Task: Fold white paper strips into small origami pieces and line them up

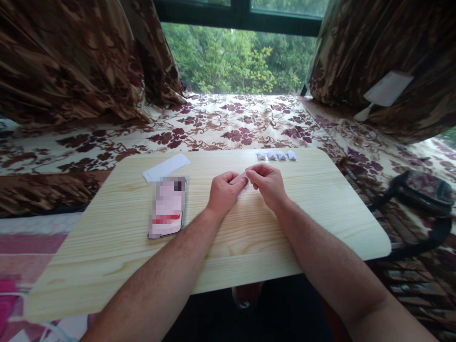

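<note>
Over the middle of the wooden table [221, 256], a small strip of white paper [238, 178] is pinched between my two hands. My left hand [223, 194] is closed on its left part, thumb on top. The fingertips of my right hand [266, 183] close on its right end. Fingers hide much of the strip, so its exact folds cannot be made out. Beyond my right hand, several small folded white paper pieces [272, 156] stand in a row near the table's far edge. White paper strips [166, 167] lie at the far left.
A partly blurred pinkish flat object [167, 206], perhaps a phone, lies left of my left forearm. Past the table is a flower-patterned cloth [228, 123] below a window. A white lamp [388, 89] stands at the right, and a dark strapped item [427, 192] lies lower down.
</note>
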`<state>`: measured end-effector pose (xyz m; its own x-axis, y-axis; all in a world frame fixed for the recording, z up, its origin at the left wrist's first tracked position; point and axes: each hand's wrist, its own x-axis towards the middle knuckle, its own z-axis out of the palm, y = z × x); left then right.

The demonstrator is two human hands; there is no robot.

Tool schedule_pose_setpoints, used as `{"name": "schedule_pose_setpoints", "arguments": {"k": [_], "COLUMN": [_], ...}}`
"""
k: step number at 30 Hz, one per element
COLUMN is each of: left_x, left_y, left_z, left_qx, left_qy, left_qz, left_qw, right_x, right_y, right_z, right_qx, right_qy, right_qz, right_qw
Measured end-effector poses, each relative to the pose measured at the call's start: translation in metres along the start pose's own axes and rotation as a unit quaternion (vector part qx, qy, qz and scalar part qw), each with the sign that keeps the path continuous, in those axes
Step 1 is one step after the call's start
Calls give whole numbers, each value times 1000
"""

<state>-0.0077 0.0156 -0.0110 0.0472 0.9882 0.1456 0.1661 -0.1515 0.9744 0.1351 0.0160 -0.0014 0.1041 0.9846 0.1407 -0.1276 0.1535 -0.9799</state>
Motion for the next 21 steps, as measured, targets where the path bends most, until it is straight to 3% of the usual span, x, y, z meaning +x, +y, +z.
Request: {"name": "schedule_pose_setpoints", "arguments": {"k": [21], "left_x": [-3], "left_y": [6], "left_z": [1], "left_qx": [-12], "left_qy": [-25], "left_qz": [-17], "left_qw": [999], "right_x": [1], "right_y": [-4], "right_z": [-1], "right_qx": [-11], "right_qy": [29], "right_qz": [-9], "right_qw": [999]}}
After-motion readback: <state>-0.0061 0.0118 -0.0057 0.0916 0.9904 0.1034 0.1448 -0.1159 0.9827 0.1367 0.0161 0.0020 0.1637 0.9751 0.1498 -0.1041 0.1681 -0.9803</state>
